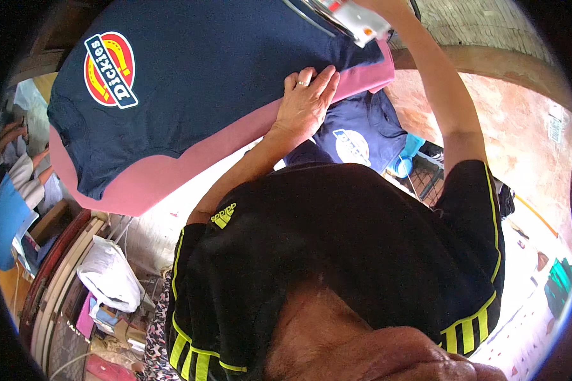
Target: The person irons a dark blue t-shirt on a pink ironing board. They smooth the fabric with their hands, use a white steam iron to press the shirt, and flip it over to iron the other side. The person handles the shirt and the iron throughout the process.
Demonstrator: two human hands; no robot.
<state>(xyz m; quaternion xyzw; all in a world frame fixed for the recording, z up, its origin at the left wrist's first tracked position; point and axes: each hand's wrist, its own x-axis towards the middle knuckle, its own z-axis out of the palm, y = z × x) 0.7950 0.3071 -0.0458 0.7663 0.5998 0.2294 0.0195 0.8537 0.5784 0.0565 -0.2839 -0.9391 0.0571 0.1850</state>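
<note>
A dark navy T-shirt (235, 57) with a red, yellow and white printed emblem on it lies spread over a pink-covered ironing board (152, 184). My left hand (304, 105), a ring on one finger, rests on the shirt's near edge with its fingers stretched out toward the far side. At the top edge my right hand (384, 5) is closed on an iron (362, 25), white and grey, over the shirt's right end. The upper part of the iron and some of the right hand are cut off by the frame.
Another navy T-shirt (356, 136) with a round print hangs or lies below the board's right end, near a light-blue item (408, 155). On the left are a white plastic bag (111, 273), stacked frames or boards, and another person's legs (28, 171). A wall (515, 120) rises on the right.
</note>
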